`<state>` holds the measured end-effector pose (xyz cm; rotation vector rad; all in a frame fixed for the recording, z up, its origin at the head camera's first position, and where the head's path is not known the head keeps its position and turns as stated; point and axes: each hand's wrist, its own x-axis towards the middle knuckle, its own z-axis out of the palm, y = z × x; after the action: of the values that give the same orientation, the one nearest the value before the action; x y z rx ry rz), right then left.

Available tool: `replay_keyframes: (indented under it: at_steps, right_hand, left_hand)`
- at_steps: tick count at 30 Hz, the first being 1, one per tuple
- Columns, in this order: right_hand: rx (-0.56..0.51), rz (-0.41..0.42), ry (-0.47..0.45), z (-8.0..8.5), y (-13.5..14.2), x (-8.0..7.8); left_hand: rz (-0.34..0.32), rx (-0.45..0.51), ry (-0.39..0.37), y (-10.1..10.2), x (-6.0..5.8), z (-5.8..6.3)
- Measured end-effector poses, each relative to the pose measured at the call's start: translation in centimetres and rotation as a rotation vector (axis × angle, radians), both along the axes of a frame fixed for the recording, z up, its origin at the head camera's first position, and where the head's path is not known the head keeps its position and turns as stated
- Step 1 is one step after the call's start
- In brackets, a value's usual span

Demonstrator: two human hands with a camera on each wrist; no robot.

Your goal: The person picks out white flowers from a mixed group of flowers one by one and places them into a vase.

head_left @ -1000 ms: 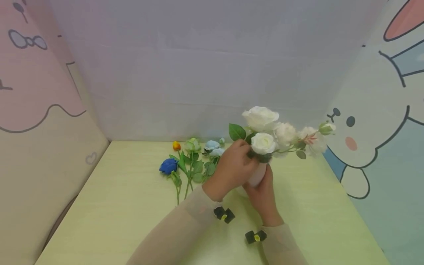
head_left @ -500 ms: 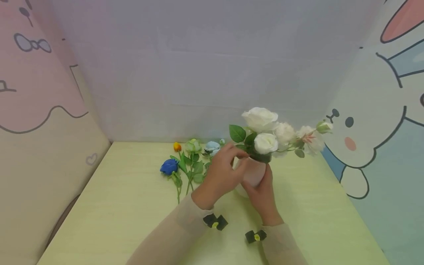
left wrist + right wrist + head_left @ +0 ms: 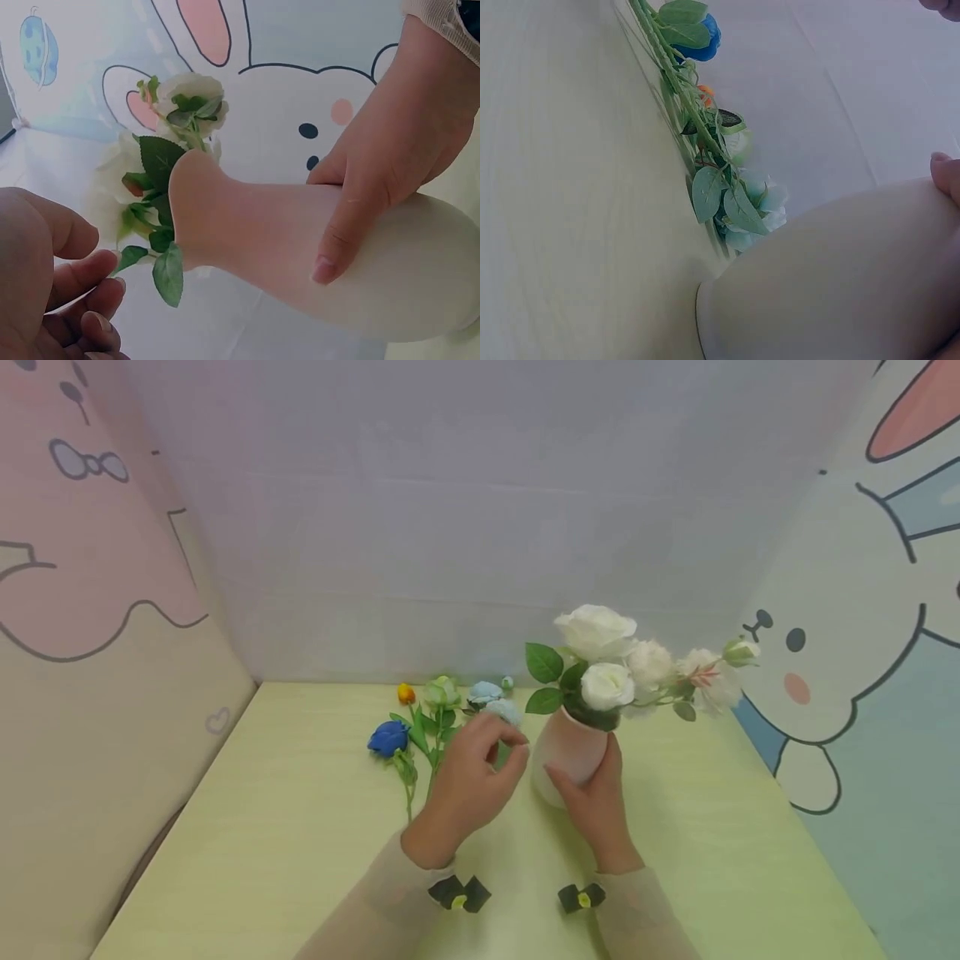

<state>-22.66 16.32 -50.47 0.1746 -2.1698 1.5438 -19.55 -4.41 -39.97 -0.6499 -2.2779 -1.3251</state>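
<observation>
With thumb and fingers round its side, my right hand (image 3: 600, 806) holds a white-pink vase (image 3: 567, 750). In the right wrist view the foot of the vase (image 3: 802, 292) stands by the tabletop. White roses (image 3: 596, 631) and green leaves rise from its mouth, and a spray of pale blossoms (image 3: 707, 677) leans out to the right. My left hand (image 3: 468, 777) is in the air to the left of the vase, fingers loosely bent and holding nothing. The left wrist view has its fingertips (image 3: 105, 262) close to the leaves at the vase mouth.
Left of the vase lie several flowers on the pale yellow table (image 3: 262, 843): a blue rose (image 3: 388, 739), an orange tulip (image 3: 406, 693), a green rose (image 3: 442, 692) and light-blue flowers (image 3: 486, 692). A white backdrop (image 3: 465, 552) stands behind, with cartoon-printed panels at both sides.
My left hand has drawn back from the stems at the vase mouth, moving left and down, clear of the vase. The right hand keeps its hold, and the white roses stay in the vase.
</observation>
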Motion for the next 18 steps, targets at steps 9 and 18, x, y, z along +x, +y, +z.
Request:
replay_keyframes:
  at_steps: [9, 18]
  right_hand:
    - [0.046, -0.009, -0.015, 0.0, 0.7, -0.3]
    - [0.253, 0.016, -0.158, 2.2, 2.7, 1.6]
  left_hand:
    - [0.03, 0.012, -0.094, -1.6, 1.3, -0.6]
    - [0.137, -0.073, -0.124, -4.6, 3.1, -1.6]
